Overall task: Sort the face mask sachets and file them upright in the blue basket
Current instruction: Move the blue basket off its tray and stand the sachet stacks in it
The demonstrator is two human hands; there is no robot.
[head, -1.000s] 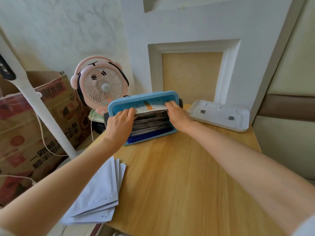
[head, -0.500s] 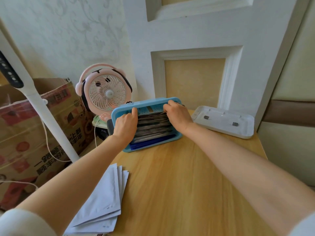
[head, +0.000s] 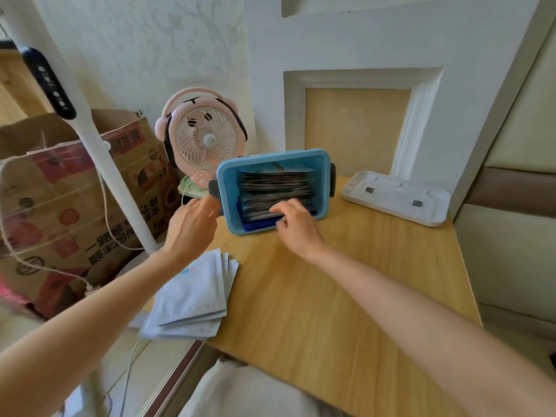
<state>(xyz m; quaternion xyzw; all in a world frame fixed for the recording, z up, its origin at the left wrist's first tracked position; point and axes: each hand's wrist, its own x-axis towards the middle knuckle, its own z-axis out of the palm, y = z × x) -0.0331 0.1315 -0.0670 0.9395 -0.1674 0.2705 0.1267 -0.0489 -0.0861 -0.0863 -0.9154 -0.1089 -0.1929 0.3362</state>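
Pale cloth, at the bottom below the table's near edge. Wooden table: broad bare surface across the near and right parts, with a right edge running free alongside a padded wall. Loose sachets, white, a fanned flat stack at the near-left corner, its lower end overhanging the table edge and lying partly under the left forearm. Left hand: held off the table's left side, fingers relaxed and holding nothing, tips just beside the basket's dark left handle; contact cannot be told. Right hand: well apart from the left, fingers spread and loosely bent, tips resting on the top edges of the nearest filed sachets. Blue basket: on the far-left part of the table, its left end at the table edge. Filed sachets: dark-edged, standing upright in a close row front to back; blue sachets show at the near wall. White tray: near the basket's right end but apart from it, in the far-right corner close to the wall. Pink fan: just behind the basket's left end, off the table. White pole and cardboard box: crowding the left side. Recessed wall panel: closing off the far side.
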